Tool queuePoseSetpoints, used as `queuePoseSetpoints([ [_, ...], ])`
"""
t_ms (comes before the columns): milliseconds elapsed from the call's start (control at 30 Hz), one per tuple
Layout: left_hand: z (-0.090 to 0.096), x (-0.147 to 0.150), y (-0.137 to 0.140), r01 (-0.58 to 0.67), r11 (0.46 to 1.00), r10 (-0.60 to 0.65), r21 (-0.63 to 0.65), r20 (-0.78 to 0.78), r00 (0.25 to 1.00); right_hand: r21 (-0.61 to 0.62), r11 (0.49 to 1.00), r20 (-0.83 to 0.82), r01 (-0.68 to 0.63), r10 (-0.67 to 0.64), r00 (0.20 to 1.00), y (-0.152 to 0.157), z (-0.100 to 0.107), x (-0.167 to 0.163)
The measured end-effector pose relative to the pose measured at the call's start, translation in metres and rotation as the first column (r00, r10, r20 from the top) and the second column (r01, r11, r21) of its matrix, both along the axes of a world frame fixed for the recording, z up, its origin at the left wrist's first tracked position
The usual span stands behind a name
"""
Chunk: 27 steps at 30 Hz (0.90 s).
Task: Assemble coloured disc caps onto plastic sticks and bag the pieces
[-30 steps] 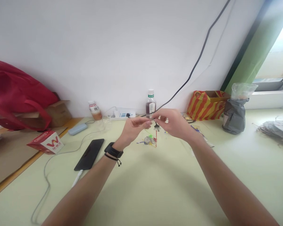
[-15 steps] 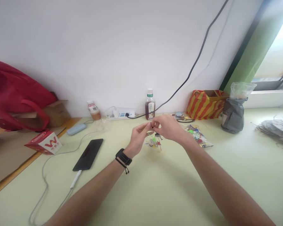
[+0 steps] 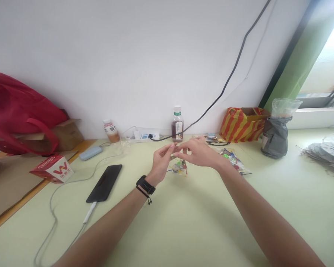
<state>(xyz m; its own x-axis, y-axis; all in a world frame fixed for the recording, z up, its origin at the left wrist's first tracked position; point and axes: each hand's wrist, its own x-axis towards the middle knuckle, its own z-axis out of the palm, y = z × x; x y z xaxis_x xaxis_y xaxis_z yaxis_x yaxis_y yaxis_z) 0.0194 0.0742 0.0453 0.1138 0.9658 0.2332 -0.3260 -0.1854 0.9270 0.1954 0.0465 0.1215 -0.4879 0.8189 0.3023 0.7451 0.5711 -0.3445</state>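
My left hand (image 3: 161, 161), with a black watch (image 3: 145, 184) on its wrist, is closed in a pinch with the thumb up. What sits between its fingertips is too small to make out. Facing it, my right hand (image 3: 199, 152) has its thumb and forefinger parted, the tips close to the left fingertips. Just below the fingers is a small cluster of coloured plastic pieces (image 3: 179, 167), green, yellow, red and clear. Whether it hangs from the left hand or rests on the table cannot be told. Right of it lies a plastic packet (image 3: 236, 161) of colourful pieces.
On the pale green table, a phone (image 3: 104, 183) on a charging cable and a red-white box (image 3: 52, 169) lie to the left. A dark drink bottle (image 3: 177, 126) and a power strip (image 3: 146, 135) stand behind. A striped bag (image 3: 242, 125) and grey bag (image 3: 275, 139) are at right.
My right thumb and forefinger have parted from the pinch near the left fingertips. My left hand shifted slightly left, and the coloured cluster moved a little left and turned.
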Motion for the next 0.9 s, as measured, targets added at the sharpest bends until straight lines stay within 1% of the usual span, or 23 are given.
queuePoseSetpoints([
  [100, 0.001, -0.002, 0.002, -0.004, 1.000, 0.004, -0.006, -0.007, 1.000, 0.002, 0.999, -0.037, 0.052, -0.052, 0.998, 0.005, -0.002, 0.004],
  [167, 0.002, -0.003, 0.002, -0.009, 1.000, 0.009, -0.011, -0.017, 1.000, -0.021, 0.997, -0.008, 0.072, -0.072, 0.997, 0.008, -0.002, 0.007],
  [400, 0.001, -0.002, 0.001, 0.003, 1.000, -0.003, 0.007, -0.065, 0.998, -0.093, 0.994, 0.077, 0.050, -0.043, 0.996, 0.003, 0.001, 0.006],
  [567, 0.003, 0.000, -0.001, -0.028, 0.999, 0.030, 0.030, -0.073, 0.997, -0.143, 0.985, 0.174, 0.098, -0.073, 0.982, -0.001, 0.003, 0.007],
  [633, 0.003, -0.001, -0.001, -0.035, 0.999, 0.037, 0.034, -0.081, 0.996, -0.175, 0.980, 0.190, 0.097, -0.063, 0.980, -0.001, 0.003, 0.009],
  [700, 0.003, -0.002, 0.000, -0.039, 0.999, 0.042, 0.038, -0.088, 0.995, -0.180, 0.981, 0.168, 0.070, -0.040, 0.985, 0.000, 0.003, 0.012],
  [833, 0.001, -0.005, 0.003, -0.053, 0.998, 0.057, 0.044, -0.092, 0.994, -0.088, 0.995, 0.041, 0.041, -0.038, 0.998, 0.006, 0.000, 0.013],
  [900, 0.000, -0.005, 0.004, -0.049, 0.998, 0.053, 0.046, -0.094, 0.994, -0.082, 0.996, 0.000, 0.033, -0.033, 0.999, 0.008, -0.003, 0.011],
])
